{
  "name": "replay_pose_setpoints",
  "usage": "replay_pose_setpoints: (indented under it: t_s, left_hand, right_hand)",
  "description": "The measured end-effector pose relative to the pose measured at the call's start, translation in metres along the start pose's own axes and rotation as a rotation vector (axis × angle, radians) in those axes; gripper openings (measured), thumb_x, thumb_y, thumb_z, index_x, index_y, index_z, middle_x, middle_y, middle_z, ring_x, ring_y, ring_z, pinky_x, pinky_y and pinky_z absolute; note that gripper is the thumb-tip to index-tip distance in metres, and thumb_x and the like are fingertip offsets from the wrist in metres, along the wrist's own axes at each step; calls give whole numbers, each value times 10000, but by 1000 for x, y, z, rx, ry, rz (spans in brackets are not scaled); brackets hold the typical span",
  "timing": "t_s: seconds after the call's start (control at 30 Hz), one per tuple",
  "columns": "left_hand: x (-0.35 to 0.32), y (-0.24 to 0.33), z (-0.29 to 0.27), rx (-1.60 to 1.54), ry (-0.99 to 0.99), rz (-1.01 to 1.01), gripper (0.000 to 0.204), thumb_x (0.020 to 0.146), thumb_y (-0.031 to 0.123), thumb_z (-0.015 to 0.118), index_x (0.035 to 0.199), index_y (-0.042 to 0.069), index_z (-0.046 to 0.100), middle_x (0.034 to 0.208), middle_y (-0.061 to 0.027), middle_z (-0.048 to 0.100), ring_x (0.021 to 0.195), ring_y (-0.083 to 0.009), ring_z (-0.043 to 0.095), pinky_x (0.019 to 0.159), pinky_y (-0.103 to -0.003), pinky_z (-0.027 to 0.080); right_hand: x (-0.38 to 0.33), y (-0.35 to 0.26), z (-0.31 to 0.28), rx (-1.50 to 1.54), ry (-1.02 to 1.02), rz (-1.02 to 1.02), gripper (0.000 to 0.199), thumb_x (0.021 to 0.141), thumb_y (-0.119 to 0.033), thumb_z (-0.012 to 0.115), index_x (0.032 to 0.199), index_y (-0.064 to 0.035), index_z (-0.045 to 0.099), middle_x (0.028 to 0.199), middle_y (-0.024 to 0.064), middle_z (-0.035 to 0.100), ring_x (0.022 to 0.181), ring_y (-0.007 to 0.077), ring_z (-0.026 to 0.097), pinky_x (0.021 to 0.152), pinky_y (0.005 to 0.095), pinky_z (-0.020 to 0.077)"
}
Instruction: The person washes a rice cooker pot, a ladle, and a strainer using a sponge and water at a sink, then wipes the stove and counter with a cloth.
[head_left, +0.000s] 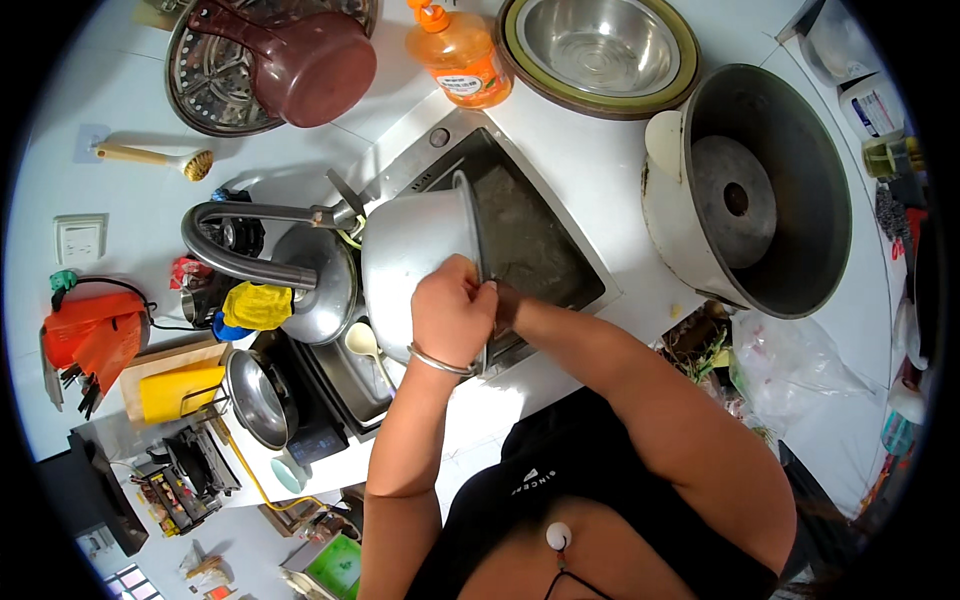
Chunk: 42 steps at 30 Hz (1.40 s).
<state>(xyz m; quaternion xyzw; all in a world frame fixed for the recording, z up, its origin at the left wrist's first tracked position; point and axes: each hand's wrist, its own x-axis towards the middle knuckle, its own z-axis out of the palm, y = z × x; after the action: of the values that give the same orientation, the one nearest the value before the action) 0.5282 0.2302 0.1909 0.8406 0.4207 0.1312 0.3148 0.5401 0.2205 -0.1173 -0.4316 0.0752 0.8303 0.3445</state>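
Note:
A large silver metal pot (415,260) lies tilted on its side over the steel sink (530,230), its mouth facing right. My left hand (452,312), with a metal bangle on the wrist, is closed over the pot's rim near its lower edge. My right hand (506,300) reaches to the pot's mouth from the right. Its fingers are hidden behind the rim and my left hand, so what it holds cannot be seen.
A curved tap (245,215) and a steel lid (322,285) are left of the pot, with a yellow cloth (256,305) and a ladle (364,343). An orange soap bottle (460,55), steel bowl (603,45) and big grey cooker pot (770,190) stand behind.

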Motion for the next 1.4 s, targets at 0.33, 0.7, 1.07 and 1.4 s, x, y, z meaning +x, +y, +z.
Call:
replay_pose_setpoints:
  t_s: [0.33, 0.7, 1.07, 1.4]
  left_hand:
    - [-33, -18, -24, -54, 34, -102, 179, 723, 61, 653, 684, 18, 484, 544, -122, 523, 476, -262, 529, 465, -347, 414]
    - [-83, -130, -35, -1351, 637, -549, 62, 783, 13, 638, 806, 60, 604, 756, -10, 641, 576, -112, 564, 431, -241, 370]
    - [-142, -173, -48, -1706, 611, -630, 258, 795, 194, 495, 932, 34, 644, 845, -83, 692, 498, -144, 547, 354, -198, 281]
    - [-167, -160, -70, -1897, 561, -524, 292, 802, 132, 472, 974, -22, 651, 883, -150, 693, 546, -170, 605, 331, -189, 318]
  right_hand:
    - [-67, -24, 20, -221, 200, -39, 345, 887, -403, 470, 1035, -134, 628, 1073, 99, 633, 877, 305, 615, 872, 612, 380]
    - [-132, -140, 41, -1218, 678, -1291, 295, 718, -244, 677, 807, 19, 579, 867, 250, 586, 853, 411, 581, 759, 453, 472]
    - [-74, -224, 199, -2170, 503, -1427, 367, 810, -42, 504, 1159, -131, 573, 1411, 143, 405, 1056, 321, 590, 842, 427, 511]
    - [-68, -229, 163, -2148, 467, -1587, 301, 806, -88, 519, 1105, -69, 544, 1204, 164, 551, 960, 311, 617, 784, 431, 521]
